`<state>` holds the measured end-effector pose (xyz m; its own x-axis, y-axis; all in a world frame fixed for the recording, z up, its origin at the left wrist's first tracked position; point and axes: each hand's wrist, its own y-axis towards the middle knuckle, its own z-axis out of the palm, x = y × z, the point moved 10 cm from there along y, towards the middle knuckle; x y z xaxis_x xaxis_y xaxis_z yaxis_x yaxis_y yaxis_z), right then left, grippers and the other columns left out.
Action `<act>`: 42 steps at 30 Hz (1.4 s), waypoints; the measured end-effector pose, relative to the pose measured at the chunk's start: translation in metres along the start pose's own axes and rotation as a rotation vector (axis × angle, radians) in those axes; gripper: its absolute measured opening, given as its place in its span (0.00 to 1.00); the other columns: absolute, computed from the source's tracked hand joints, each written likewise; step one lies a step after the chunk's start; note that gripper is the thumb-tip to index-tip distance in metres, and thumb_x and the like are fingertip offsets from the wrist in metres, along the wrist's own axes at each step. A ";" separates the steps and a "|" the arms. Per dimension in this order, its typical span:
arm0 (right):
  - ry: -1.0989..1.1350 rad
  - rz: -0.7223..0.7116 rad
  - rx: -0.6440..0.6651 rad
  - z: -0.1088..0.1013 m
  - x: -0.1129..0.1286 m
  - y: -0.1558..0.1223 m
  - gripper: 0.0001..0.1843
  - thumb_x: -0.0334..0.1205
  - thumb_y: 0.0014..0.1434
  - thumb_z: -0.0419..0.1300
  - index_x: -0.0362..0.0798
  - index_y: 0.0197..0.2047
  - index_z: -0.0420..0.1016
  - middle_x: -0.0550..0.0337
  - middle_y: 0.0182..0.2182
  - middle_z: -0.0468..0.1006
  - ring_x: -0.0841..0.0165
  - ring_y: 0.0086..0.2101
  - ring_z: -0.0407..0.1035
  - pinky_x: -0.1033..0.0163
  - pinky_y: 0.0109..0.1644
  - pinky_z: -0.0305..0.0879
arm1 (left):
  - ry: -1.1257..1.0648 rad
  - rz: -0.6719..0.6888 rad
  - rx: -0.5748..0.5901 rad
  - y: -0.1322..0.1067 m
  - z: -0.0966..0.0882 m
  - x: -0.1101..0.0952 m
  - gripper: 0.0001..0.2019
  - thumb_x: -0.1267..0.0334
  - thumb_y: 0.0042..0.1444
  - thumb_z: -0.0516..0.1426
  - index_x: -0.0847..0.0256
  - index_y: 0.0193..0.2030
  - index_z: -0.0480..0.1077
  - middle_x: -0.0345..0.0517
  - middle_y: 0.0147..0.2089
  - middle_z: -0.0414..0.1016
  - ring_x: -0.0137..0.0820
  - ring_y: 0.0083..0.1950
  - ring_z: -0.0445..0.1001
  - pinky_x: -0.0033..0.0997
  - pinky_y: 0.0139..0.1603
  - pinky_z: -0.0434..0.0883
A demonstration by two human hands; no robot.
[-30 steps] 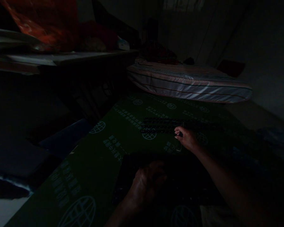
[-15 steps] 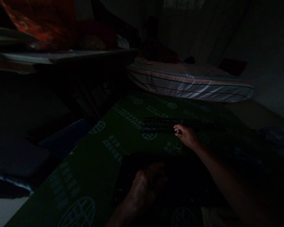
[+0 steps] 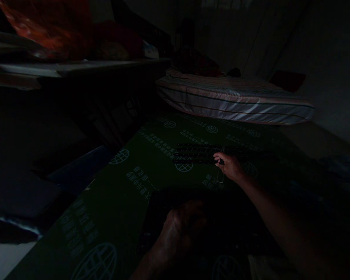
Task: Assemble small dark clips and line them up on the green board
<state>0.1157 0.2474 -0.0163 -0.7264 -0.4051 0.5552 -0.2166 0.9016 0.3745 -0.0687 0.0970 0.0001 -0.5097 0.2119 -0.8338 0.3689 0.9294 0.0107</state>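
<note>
My right hand (image 3: 227, 165) is closed on a thin, pale bent wire (image 3: 220, 179), which sticks out above and below the fingers. Just behind it, several thin black rods (image 3: 189, 149) lie side by side on a green board (image 3: 119, 210) printed with white globes and lettering. In deep shadow nearer to me, my left hand (image 3: 175, 223) rests over a large dark flat thing (image 3: 148, 229), whose kind I cannot make out. The fingers of that hand are too dark to tell how they are bent.
A striped mattress (image 3: 236, 105) lies at the board's far end. On the left stands a table (image 3: 99, 67) bearing an orange plastic bag (image 3: 55, 33) and a small box (image 3: 151, 50). Something blue (image 3: 81, 165) is lower down beside the board. The room is very dark.
Almost nothing differs. My right hand has shifted very slightly to the left with the wire still in it, and my left hand stays in place.
</note>
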 end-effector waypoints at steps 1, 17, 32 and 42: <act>-0.005 -0.001 0.000 0.000 0.000 0.000 0.19 0.26 0.48 0.58 0.52 0.43 0.70 0.60 0.35 0.78 0.67 0.35 0.74 0.61 0.40 0.69 | -0.002 -0.004 0.002 0.000 0.000 0.000 0.14 0.65 0.53 0.55 0.58 0.48 0.70 0.42 0.42 0.79 0.31 0.40 0.77 0.26 0.40 0.73; -0.003 -0.013 -0.018 -0.002 0.003 -0.002 0.20 0.25 0.48 0.58 0.51 0.44 0.71 0.60 0.36 0.78 0.67 0.36 0.74 0.61 0.42 0.69 | 0.025 -0.002 0.012 -0.002 0.002 0.003 0.15 0.64 0.53 0.56 0.56 0.49 0.69 0.41 0.45 0.78 0.32 0.43 0.76 0.27 0.43 0.72; -0.012 -0.024 -0.020 -0.003 0.004 -0.002 0.19 0.26 0.48 0.59 0.51 0.44 0.71 0.59 0.37 0.78 0.67 0.37 0.73 0.60 0.42 0.69 | 0.048 0.037 0.001 0.001 0.000 -0.001 0.10 0.65 0.52 0.55 0.57 0.42 0.72 0.43 0.44 0.78 0.32 0.41 0.77 0.28 0.41 0.74; -0.060 -0.018 -0.004 -0.001 0.006 -0.001 0.21 0.26 0.48 0.60 0.54 0.45 0.70 0.61 0.38 0.78 0.66 0.38 0.73 0.59 0.44 0.69 | 0.034 -0.006 0.008 0.000 0.001 0.003 0.15 0.65 0.52 0.56 0.58 0.48 0.69 0.42 0.43 0.79 0.32 0.42 0.77 0.28 0.41 0.73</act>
<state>0.1122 0.2440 -0.0131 -0.7600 -0.4112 0.5032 -0.2274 0.8937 0.3869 -0.0695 0.0971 -0.0029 -0.5379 0.2168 -0.8146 0.3719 0.9283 0.0015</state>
